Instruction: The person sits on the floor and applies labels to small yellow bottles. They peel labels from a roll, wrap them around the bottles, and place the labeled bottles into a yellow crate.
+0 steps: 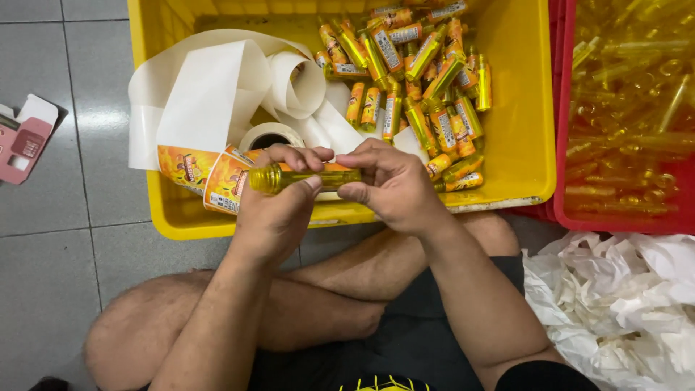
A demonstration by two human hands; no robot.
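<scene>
Left hand: the left hand [275, 210] is closed around a small yellow bottle [304, 178], fingers curled over the top of it and thumb below
Right hand: the right hand [391, 185] pinches the other end of the same bottle, fingertips pressed on an orange label that lies along its side
Bottle: it lies sideways between the two hands, cap end to the left, just above the near rim of the yellow crate [521, 145]
Label roll: a roll of orange labels [210, 177] hangs over the crate rim beside the left hand — its white backing strip [210, 94] curls in loops inside the crate
Finished bottles: a heap of labelled bottles [420, 80] fills the right part of the yellow crate
Red crate: the red crate [568, 145] touches the yellow one on the right and holds plain yellow bottles [630, 108]
Floor: crumpled white paper [622, 304] lies beside the right knee — a small pink box [22, 141] is well apart, on the grey tiles at the left
</scene>
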